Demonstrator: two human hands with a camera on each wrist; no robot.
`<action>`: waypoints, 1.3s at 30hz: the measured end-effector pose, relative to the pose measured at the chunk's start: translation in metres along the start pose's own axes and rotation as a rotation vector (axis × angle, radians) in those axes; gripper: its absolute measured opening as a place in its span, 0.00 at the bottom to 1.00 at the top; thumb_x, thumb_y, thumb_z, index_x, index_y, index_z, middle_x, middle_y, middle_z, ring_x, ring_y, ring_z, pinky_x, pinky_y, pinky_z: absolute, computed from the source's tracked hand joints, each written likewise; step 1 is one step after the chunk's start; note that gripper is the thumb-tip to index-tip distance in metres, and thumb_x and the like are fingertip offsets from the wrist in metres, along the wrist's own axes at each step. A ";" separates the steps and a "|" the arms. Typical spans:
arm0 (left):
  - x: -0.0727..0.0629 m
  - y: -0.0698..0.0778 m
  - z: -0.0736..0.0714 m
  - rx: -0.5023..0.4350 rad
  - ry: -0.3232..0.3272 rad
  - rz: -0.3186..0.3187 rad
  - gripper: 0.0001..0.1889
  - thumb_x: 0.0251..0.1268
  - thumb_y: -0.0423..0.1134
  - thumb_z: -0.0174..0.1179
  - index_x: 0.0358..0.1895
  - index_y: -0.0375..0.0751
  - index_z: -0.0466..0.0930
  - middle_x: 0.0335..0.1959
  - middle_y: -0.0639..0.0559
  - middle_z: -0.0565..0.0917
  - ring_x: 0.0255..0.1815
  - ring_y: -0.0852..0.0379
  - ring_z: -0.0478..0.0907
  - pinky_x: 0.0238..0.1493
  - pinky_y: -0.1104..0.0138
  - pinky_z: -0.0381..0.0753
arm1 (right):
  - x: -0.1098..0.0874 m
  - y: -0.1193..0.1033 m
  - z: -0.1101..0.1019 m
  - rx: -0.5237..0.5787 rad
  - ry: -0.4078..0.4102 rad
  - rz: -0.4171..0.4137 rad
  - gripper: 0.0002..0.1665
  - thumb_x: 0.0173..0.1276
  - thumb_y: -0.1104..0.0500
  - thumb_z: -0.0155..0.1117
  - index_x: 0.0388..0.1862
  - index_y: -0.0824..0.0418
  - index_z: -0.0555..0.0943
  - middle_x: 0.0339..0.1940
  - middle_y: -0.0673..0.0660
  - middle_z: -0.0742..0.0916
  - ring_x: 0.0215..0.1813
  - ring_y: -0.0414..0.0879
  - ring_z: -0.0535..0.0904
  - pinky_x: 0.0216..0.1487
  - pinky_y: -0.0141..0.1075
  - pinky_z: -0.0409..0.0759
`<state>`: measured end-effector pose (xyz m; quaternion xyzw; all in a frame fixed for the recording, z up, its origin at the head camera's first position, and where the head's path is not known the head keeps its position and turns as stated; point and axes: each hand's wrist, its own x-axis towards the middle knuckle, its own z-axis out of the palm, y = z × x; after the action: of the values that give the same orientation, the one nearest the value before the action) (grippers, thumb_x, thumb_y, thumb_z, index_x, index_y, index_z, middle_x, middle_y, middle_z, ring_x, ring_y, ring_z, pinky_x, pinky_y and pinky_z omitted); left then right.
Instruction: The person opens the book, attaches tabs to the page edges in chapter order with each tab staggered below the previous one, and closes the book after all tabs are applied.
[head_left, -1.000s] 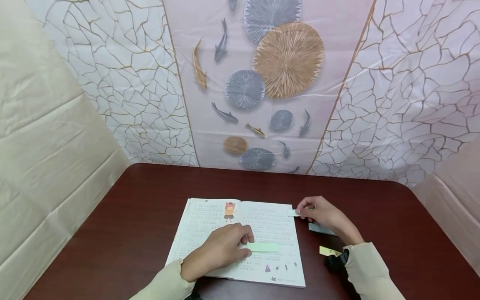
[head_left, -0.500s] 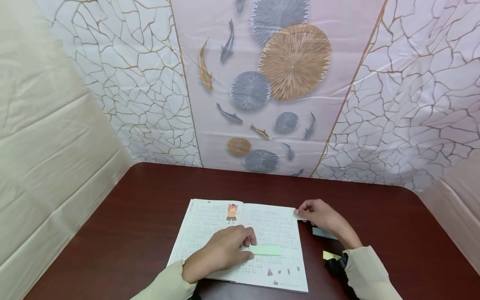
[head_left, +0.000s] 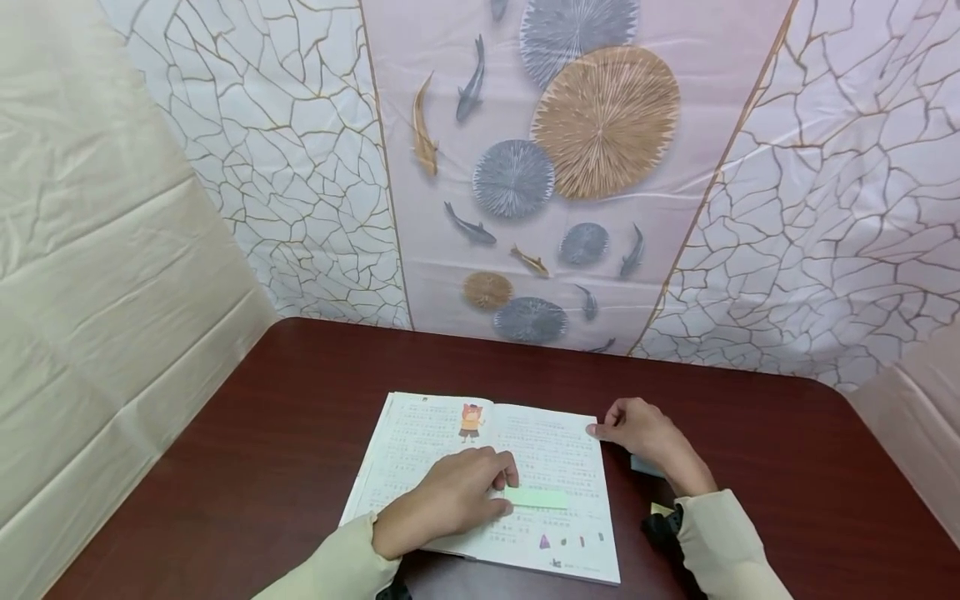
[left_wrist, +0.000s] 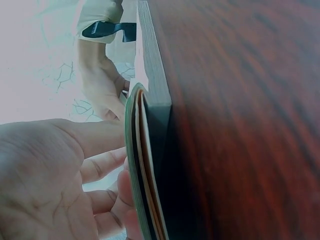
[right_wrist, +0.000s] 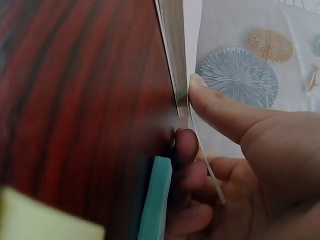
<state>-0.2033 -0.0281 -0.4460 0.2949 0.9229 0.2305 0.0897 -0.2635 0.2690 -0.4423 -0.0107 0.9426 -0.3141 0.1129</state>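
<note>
An open book [head_left: 540, 454] lies on the dark table, its pages printed with text and small drawings. My left hand [head_left: 453, 492] rests on it near the middle, fingers relaxed, thumb and forefinger close to the left end of a green sticky strip [head_left: 536, 497]. At the upper right page edge, my right hand [head_left: 648, 433] pinches a thin pale sticky strip [right_wrist: 212, 182] against the paper. In the right wrist view its thumb lies on top at the book's corner and the strip's free end trails down past the fingers. The head view mostly hides this strip.
Under the right hand lies a blue-green sticky pad [right_wrist: 157, 195], partly covered in the head view. A yellow sticky pad [right_wrist: 45, 220] sits nearer, by the right wrist strap [head_left: 662, 527]. A patterned cloth [head_left: 517, 275] hangs behind the table [head_left: 247, 433].
My right hand has brought the pale strip left onto the page edge, and its thumb now presses there. The left hand stays on the book. The head view has shifted slightly.
</note>
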 end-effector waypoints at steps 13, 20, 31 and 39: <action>0.001 0.000 0.001 0.017 -0.010 -0.003 0.12 0.63 0.43 0.76 0.44 0.55 0.83 0.34 0.66 0.77 0.32 0.69 0.71 0.34 0.71 0.73 | 0.000 0.005 0.000 0.044 0.008 -0.002 0.18 0.76 0.49 0.69 0.39 0.63 0.78 0.31 0.54 0.80 0.31 0.47 0.70 0.33 0.40 0.70; 0.000 0.001 0.002 0.021 -0.003 0.012 0.12 0.62 0.43 0.77 0.43 0.55 0.82 0.34 0.67 0.76 0.32 0.70 0.70 0.34 0.71 0.73 | -0.019 -0.007 -0.021 -0.154 0.037 0.003 0.27 0.77 0.44 0.67 0.49 0.69 0.79 0.38 0.59 0.83 0.37 0.51 0.77 0.37 0.46 0.76; 0.000 0.001 0.003 -0.021 0.016 0.027 0.12 0.60 0.40 0.77 0.42 0.54 0.83 0.32 0.65 0.76 0.31 0.69 0.70 0.34 0.70 0.72 | -0.060 -0.048 -0.005 -0.026 -0.022 -0.342 0.13 0.73 0.54 0.73 0.50 0.61 0.85 0.40 0.48 0.86 0.42 0.42 0.80 0.42 0.39 0.80; 0.000 -0.002 0.004 -0.030 0.015 0.034 0.12 0.61 0.40 0.77 0.42 0.53 0.83 0.32 0.65 0.76 0.31 0.68 0.69 0.33 0.71 0.72 | -0.064 -0.066 0.044 -0.026 -0.163 -0.417 0.15 0.63 0.62 0.80 0.47 0.59 0.87 0.42 0.48 0.85 0.46 0.47 0.79 0.46 0.40 0.80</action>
<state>-0.2030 -0.0277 -0.4505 0.3076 0.9149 0.2479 0.0830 -0.1949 0.1959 -0.4244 -0.2324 0.9116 -0.3166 0.1213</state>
